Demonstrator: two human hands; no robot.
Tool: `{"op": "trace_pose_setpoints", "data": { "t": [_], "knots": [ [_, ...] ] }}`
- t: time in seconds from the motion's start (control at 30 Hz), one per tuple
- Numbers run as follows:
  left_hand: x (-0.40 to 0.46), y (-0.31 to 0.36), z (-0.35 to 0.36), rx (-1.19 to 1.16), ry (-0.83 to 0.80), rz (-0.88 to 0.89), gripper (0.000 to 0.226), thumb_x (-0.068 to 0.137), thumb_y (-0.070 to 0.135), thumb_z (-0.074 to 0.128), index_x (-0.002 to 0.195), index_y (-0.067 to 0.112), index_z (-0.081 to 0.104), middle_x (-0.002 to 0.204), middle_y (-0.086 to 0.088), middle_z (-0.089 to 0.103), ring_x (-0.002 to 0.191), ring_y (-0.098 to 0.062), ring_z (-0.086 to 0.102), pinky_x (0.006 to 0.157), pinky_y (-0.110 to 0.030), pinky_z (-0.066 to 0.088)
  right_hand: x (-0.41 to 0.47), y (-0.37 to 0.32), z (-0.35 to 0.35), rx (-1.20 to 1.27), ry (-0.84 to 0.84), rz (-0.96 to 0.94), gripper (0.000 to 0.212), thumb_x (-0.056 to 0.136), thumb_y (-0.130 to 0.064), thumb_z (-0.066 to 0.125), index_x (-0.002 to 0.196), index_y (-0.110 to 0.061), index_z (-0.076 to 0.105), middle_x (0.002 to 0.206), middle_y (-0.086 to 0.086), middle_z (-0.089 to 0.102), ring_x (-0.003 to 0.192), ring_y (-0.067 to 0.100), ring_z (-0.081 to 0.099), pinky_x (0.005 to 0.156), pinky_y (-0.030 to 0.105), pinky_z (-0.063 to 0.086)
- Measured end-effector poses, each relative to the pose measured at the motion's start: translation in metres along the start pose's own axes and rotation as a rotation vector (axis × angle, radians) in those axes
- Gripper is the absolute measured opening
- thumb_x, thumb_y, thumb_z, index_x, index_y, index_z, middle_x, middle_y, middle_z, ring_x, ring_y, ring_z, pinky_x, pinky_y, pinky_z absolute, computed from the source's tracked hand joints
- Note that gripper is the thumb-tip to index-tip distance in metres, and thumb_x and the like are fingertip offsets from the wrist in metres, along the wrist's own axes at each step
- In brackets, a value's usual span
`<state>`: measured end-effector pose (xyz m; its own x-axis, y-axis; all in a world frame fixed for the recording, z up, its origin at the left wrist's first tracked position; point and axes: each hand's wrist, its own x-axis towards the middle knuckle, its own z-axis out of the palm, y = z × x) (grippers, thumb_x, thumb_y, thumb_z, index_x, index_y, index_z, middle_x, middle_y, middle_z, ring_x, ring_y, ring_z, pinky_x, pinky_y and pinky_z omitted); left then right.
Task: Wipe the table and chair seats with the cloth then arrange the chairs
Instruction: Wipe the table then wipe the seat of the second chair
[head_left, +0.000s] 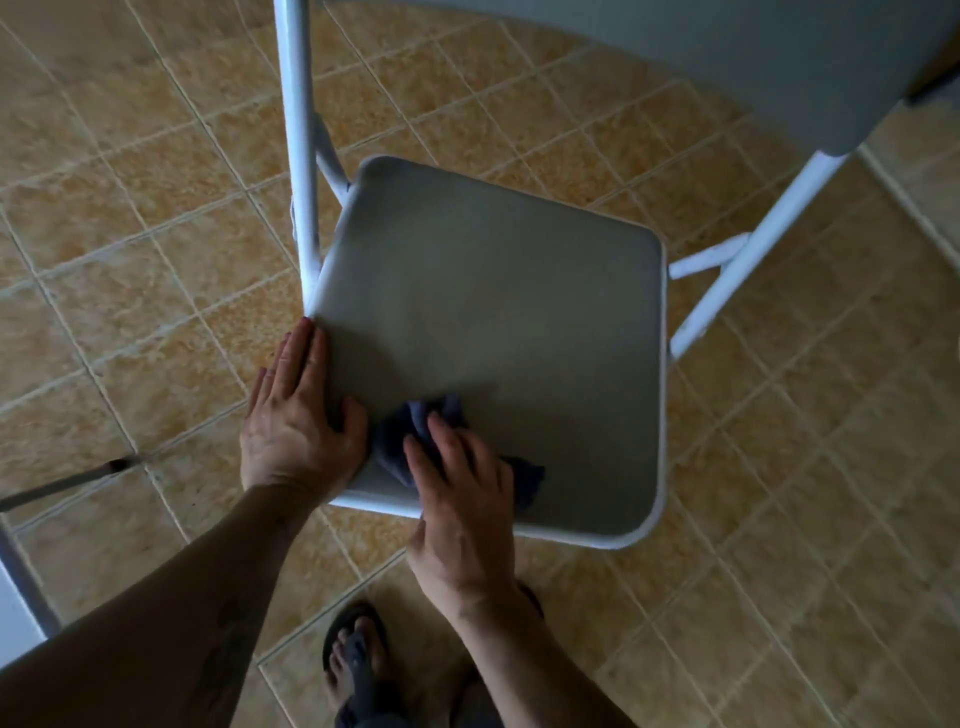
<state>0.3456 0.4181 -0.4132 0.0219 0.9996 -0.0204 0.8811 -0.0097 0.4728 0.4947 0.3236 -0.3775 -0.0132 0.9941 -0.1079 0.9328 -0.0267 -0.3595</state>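
two hands on chair seat

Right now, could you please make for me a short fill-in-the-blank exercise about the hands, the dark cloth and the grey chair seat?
1. The right hand presses the dark blue ____ onto the grey padded chair seat.
2. The left hand rests with straight fingers on the seat's ____ edge.
3. The folding chair's white metal frame stands on a floor of tan ____.
4. Below the seat, a foot wears a dark ____.

Missing words: cloth; left; tiles; sandal
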Motion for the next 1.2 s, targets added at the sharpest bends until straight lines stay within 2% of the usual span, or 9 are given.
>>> {"op": "trace_pose_setpoints", "data": {
  "t": [0.07,0.13,0.3,0.43,0.5,0.63,0.77,0.97,1.2],
  "knots": [
    [-0.001,0.001,-0.001,-0.016,0.005,0.004,0.079,0.075,0.036,0.049,0.149,0.012,0.035,0.158,-0.007,0.031,0.139,-0.033,0.036,0.111,-0.052,0.037,-0.014,0.018,-0.004,-0.058,-0.014,-0.036,0.071,0.061,-0.016,0.061,0.132,-0.022,0.056,0.149,0.000,0.045,0.123,0.028,0.048,0.094,0.047,0.042],
    [0.000,0.001,-0.003,-0.022,0.002,0.004,0.079,0.075,0.036,0.051,0.149,0.012,0.035,0.159,-0.007,0.031,0.140,-0.032,0.034,0.111,-0.052,0.036,-0.028,0.047,-0.015,-0.121,0.000,-0.021,0.067,0.065,-0.020,0.049,0.131,-0.024,0.058,0.146,-0.001,0.048,0.119,0.028,0.050,0.091,0.046,0.043],
    [-0.002,0.002,-0.004,-0.005,-0.034,0.003,0.079,0.077,0.037,0.050,0.150,0.012,0.032,0.160,-0.007,0.027,0.141,-0.033,0.031,0.113,-0.053,0.033,-0.069,0.121,-0.037,-0.133,0.229,0.279,0.068,0.060,-0.006,0.047,0.126,-0.012,0.064,0.142,0.008,0.053,0.109,0.037,0.053,0.085,0.052,0.048],
    [-0.002,0.001,-0.002,0.079,-0.087,0.029,0.078,0.080,0.039,0.044,0.150,0.009,0.029,0.161,-0.009,0.023,0.147,-0.031,0.022,0.114,-0.059,0.026,-0.066,0.108,-0.035,-0.047,0.321,0.317,0.064,0.066,-0.013,0.033,0.120,-0.006,0.067,0.134,0.011,0.059,0.110,0.037,0.054,0.091,0.053,0.048],
    [-0.002,0.004,-0.002,0.133,-0.106,0.028,0.075,0.083,0.038,0.043,0.150,0.007,0.027,0.161,-0.011,0.023,0.147,-0.033,0.022,0.113,-0.064,0.021,-0.057,0.079,-0.031,-0.006,0.246,0.213,0.060,0.068,-0.013,0.037,0.121,-0.008,0.065,0.136,0.009,0.058,0.116,0.034,0.053,0.100,0.048,0.045],
    [-0.025,0.014,-0.004,0.190,-0.086,0.099,0.063,0.089,0.029,0.040,0.146,0.002,0.034,0.157,-0.017,0.030,0.146,-0.035,0.025,0.112,-0.067,0.019,-0.054,0.038,-0.020,-0.001,0.016,-0.032,0.061,0.067,-0.004,0.070,0.126,-0.015,0.060,0.143,0.003,0.050,0.119,0.027,0.047,0.101,0.043,0.043],
    [-0.084,0.015,-0.003,0.179,-0.104,0.232,0.059,0.089,0.025,0.039,0.143,0.000,0.042,0.151,-0.019,0.040,0.141,-0.037,0.037,0.111,-0.062,0.030,-0.070,0.068,-0.028,-0.112,-0.110,-0.165,0.073,0.065,-0.008,0.075,0.134,-0.016,0.053,0.149,0.003,0.042,0.119,0.028,0.047,0.102,0.044,0.043],
    [-0.128,0.027,-0.026,0.176,-0.285,0.013,0.078,0.082,0.016,0.059,0.152,0.010,0.026,0.162,-0.009,0.020,0.150,-0.028,0.018,0.118,-0.055,0.023,-0.103,0.118,-0.070,-0.062,-0.098,0.121,0.072,0.051,0.004,0.079,0.119,-0.015,0.067,0.136,0.002,0.059,0.106,0.031,0.057,0.075,0.046,0.058],
    [-0.182,0.069,-0.083,-0.132,-0.342,-0.209,0.053,0.082,0.024,0.046,0.134,0.017,0.056,0.138,-0.003,0.056,0.127,-0.025,0.052,0.107,-0.037,0.044,-0.123,0.067,-0.105,0.061,-0.107,0.068,0.063,0.076,0.001,0.062,0.136,-0.020,0.056,0.149,-0.009,0.044,0.127,0.019,0.044,0.096,0.032,0.048]
  ]
}}
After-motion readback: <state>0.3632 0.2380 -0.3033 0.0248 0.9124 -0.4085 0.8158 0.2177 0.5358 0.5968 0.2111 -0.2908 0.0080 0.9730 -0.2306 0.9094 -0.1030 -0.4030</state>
